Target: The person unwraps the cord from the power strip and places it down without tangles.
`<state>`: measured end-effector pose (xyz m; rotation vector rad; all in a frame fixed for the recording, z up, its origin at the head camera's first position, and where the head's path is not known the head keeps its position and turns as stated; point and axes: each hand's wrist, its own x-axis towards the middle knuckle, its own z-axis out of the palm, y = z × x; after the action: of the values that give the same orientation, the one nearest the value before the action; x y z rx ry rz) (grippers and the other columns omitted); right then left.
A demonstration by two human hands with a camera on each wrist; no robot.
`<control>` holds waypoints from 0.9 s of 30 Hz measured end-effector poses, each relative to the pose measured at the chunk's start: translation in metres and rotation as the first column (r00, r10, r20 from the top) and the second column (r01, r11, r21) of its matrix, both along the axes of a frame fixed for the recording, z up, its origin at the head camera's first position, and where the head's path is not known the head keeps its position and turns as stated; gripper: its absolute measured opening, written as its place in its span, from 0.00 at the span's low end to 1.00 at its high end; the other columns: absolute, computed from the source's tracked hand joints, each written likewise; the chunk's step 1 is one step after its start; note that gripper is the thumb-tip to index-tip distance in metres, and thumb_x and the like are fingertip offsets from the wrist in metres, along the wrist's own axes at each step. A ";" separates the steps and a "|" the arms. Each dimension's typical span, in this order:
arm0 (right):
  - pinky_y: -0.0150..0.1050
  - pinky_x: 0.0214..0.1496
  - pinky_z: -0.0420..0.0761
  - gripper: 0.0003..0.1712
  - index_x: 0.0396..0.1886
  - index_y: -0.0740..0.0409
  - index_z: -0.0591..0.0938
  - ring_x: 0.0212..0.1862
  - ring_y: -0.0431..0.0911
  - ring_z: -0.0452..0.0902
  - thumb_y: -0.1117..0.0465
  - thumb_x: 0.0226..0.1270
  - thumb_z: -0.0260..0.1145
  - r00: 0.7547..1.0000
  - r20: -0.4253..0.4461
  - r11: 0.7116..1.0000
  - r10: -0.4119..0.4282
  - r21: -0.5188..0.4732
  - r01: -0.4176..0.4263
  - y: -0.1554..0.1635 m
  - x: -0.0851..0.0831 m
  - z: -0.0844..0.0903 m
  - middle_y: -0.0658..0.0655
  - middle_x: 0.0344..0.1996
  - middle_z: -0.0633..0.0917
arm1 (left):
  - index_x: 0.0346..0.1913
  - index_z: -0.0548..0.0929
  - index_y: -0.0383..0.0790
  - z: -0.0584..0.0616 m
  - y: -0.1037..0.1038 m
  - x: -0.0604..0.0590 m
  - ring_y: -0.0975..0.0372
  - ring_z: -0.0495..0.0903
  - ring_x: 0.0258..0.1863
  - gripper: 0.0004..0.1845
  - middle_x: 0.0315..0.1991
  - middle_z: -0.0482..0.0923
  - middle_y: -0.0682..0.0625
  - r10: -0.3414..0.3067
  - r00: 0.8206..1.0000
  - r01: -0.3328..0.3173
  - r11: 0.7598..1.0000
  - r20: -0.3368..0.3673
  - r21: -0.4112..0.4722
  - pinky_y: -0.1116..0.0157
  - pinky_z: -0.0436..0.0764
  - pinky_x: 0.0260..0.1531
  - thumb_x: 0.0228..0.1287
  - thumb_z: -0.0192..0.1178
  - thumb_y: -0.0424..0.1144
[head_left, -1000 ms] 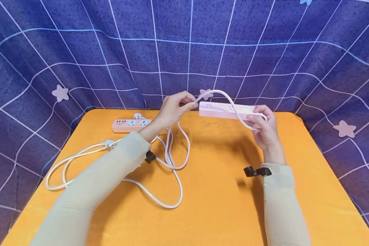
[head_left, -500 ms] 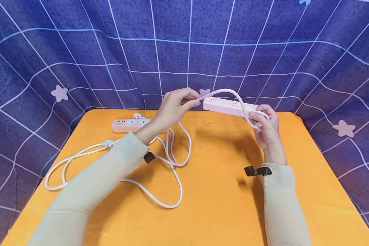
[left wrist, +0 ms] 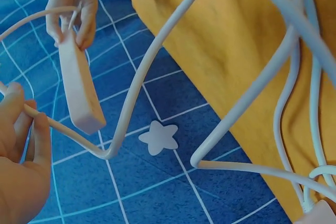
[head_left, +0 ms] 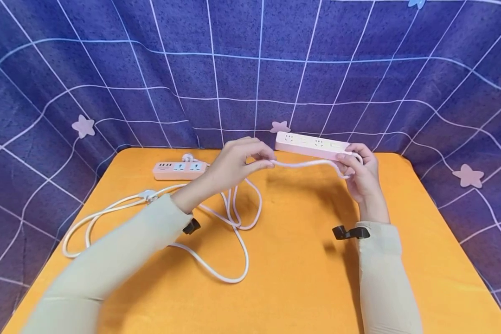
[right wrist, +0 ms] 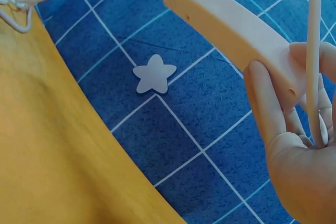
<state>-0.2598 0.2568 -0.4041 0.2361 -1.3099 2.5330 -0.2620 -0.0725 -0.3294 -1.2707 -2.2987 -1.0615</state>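
Observation:
In the head view my right hand (head_left: 362,178) grips one end of a pink power strip (head_left: 305,144), held up above the back of the table with its sockets showing. Its white cord (head_left: 305,164) leaves that end, bends at my right palm and runs left. My left hand (head_left: 240,162) pinches the cord between thumb and fingers, below and left of the strip's free end. The left wrist view shows the same pinch on the cord (left wrist: 73,136), with the strip (left wrist: 81,85) hanging from the other hand. Seen from the right wrist, the strip's (right wrist: 226,24) plain side and underside face the camera.
A second pink power strip (head_left: 179,170) lies at the back left of the orange table (head_left: 300,260). Looped white cords (head_left: 229,281) and a plug (head_left: 148,195) spread over the left half. A blue gridded curtain (head_left: 234,74) with star shapes closes off the back and sides.
My left hand has dropped and come slightly nearer, lowering the cord from an arch over the strip to a line below it. The right hand has hardly moved; the strip has tilted slightly.

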 end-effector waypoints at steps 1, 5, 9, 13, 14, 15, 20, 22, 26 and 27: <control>0.33 0.38 0.89 0.16 0.36 0.63 0.81 0.35 0.45 0.88 0.86 0.64 0.59 1.000 -0.001 1.000 -0.001 0.001 0.001 0.000 0.000 0.000 0.59 0.40 0.80 | 0.44 0.91 0.47 -0.001 -0.001 0.002 0.67 0.83 0.42 0.06 0.40 0.88 0.58 -0.011 1.000 0.011 1.000 -0.023 -0.007 0.67 0.82 0.45 0.66 0.74 0.39; 0.43 0.47 0.90 0.14 0.36 0.65 0.80 0.40 0.50 0.89 0.86 0.65 0.58 1.000 -0.013 1.000 0.012 -0.006 -0.012 0.000 -0.002 0.000 0.62 0.44 0.78 | 0.43 0.91 0.45 -0.007 -0.005 0.009 0.65 0.82 0.44 0.06 0.40 0.88 0.56 -0.059 0.995 0.056 0.998 -0.080 -0.031 0.68 0.82 0.47 0.65 0.75 0.38; 0.47 0.50 0.89 0.13 0.36 0.67 0.80 0.42 0.51 0.89 0.86 0.66 0.59 1.000 -0.011 0.999 0.026 -0.024 -0.026 0.005 -0.002 0.001 0.64 0.44 0.78 | 0.44 0.91 0.44 -0.014 -0.001 0.014 0.65 0.83 0.45 0.06 0.42 0.88 0.56 -0.097 0.992 0.092 0.994 -0.076 -0.057 0.68 0.81 0.50 0.67 0.74 0.37; 0.47 0.49 0.89 0.12 0.37 0.68 0.80 0.42 0.52 0.89 0.86 0.66 0.60 0.999 -0.003 0.999 0.043 -0.033 -0.043 0.014 -0.001 0.002 0.64 0.44 0.78 | 0.44 0.91 0.44 -0.024 0.008 0.018 0.65 0.84 0.46 0.06 0.42 0.88 0.56 -0.111 0.991 0.104 0.991 -0.071 -0.089 0.70 0.81 0.51 0.68 0.74 0.38; 0.47 0.49 0.89 0.12 0.37 0.68 0.80 0.42 0.52 0.90 0.86 0.66 0.60 0.999 -0.004 0.998 0.050 -0.028 -0.051 0.015 -0.002 0.003 0.64 0.43 0.78 | 0.44 0.91 0.44 -0.026 0.011 0.019 0.66 0.84 0.45 0.06 0.42 0.88 0.56 -0.113 0.991 0.106 0.990 -0.070 -0.094 0.71 0.81 0.51 0.67 0.74 0.39; 0.47 0.49 0.89 0.12 0.37 0.68 0.80 0.42 0.52 0.90 0.86 0.67 0.60 0.998 -0.007 0.998 0.058 -0.020 -0.058 0.017 -0.003 0.003 0.64 0.43 0.78 | 0.44 0.91 0.44 -0.028 0.013 0.020 0.65 0.84 0.45 0.06 0.42 0.88 0.56 -0.114 0.991 0.107 0.989 -0.069 -0.097 0.71 0.81 0.51 0.67 0.74 0.39; 0.47 0.49 0.89 0.12 0.38 0.70 0.81 0.41 0.52 0.90 0.87 0.67 0.59 0.995 -0.010 0.995 0.095 0.008 -0.095 0.024 -0.011 0.001 0.63 0.41 0.79 | 0.43 0.90 0.45 -0.037 0.025 0.025 0.65 0.84 0.45 0.05 0.41 0.88 0.56 -0.122 0.991 0.115 0.986 -0.053 -0.121 0.71 0.79 0.52 0.67 0.74 0.39; 0.47 0.49 0.89 0.12 0.38 0.70 0.81 0.41 0.52 0.90 0.87 0.67 0.59 0.994 -0.003 0.994 0.109 0.005 -0.109 0.029 -0.013 0.000 0.63 0.41 0.79 | 0.43 0.90 0.46 -0.041 0.031 0.028 0.65 0.83 0.45 0.05 0.41 0.87 0.57 -0.132 0.990 0.124 0.982 -0.048 -0.139 0.71 0.78 0.52 0.67 0.74 0.39; 0.45 0.48 0.89 0.13 0.38 0.71 0.81 0.38 0.51 0.91 0.88 0.67 0.57 0.988 0.020 0.988 0.153 -0.001 -0.153 0.042 -0.016 -0.005 0.62 0.39 0.82 | 0.42 0.90 0.49 -0.046 0.043 0.035 0.66 0.80 0.44 0.04 0.40 0.86 0.59 -0.162 0.985 0.148 0.971 -0.065 -0.189 0.71 0.76 0.51 0.68 0.73 0.42; 0.42 0.46 0.90 0.13 0.38 0.71 0.81 0.37 0.51 0.91 0.88 0.67 0.56 0.986 0.030 0.986 0.164 0.005 -0.164 0.045 -0.017 -0.006 0.62 0.38 0.82 | 0.42 0.90 0.49 -0.047 0.046 0.036 0.66 0.80 0.44 0.04 0.40 0.86 0.60 -0.171 0.983 0.154 0.967 -0.072 -0.202 0.71 0.75 0.51 0.68 0.73 0.43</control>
<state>-0.2764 0.3021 -0.4099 0.3223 -1.3625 2.6772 -0.2255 -0.0262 -0.3768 -1.5731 -2.3094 -0.8245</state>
